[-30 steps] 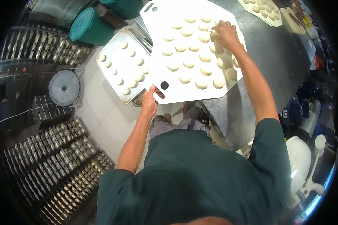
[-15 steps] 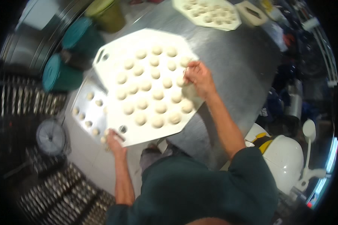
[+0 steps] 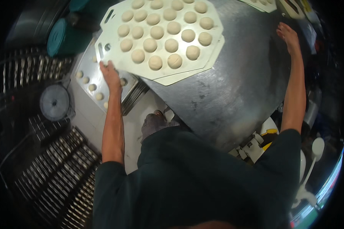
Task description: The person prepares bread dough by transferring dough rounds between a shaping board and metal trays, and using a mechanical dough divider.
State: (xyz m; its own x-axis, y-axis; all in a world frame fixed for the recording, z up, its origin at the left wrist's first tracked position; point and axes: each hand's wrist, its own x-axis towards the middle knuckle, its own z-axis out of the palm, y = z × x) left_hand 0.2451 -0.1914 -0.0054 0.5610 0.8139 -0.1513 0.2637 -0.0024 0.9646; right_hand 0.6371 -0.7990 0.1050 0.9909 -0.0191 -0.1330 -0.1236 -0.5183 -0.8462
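A cream-coloured octagonal board [image 3: 120, 65] bearing rows of round dough balls [image 3: 156, 32] lies at the far left of the steel table [image 3: 233, 91]. Edges of another cream board [image 3: 168, 80] show beneath it. My left hand [image 3: 110, 74] is at the board's near left corner, close to the handle slot, its fingers apart; whether they touch the rim is hard to tell. Away to the right, my right hand [image 3: 288, 36] hovers over the table's far right side, fingers stretched out and nothing in them.
Below my left forearm stands a stack of metal trays [image 3: 132, 89], with smaller dough balls [image 3: 91, 87] on top. Racks of filled trays [image 3: 61, 171] line the left side. A teal bin [image 3: 57, 38] stands at far left. Part of another loaded board [image 3: 262, 4] shows at the far edge.
The loaded board has gone from my two hands down onto another board on the table. My right hand has left its edge and moved right. The view has shifted too.
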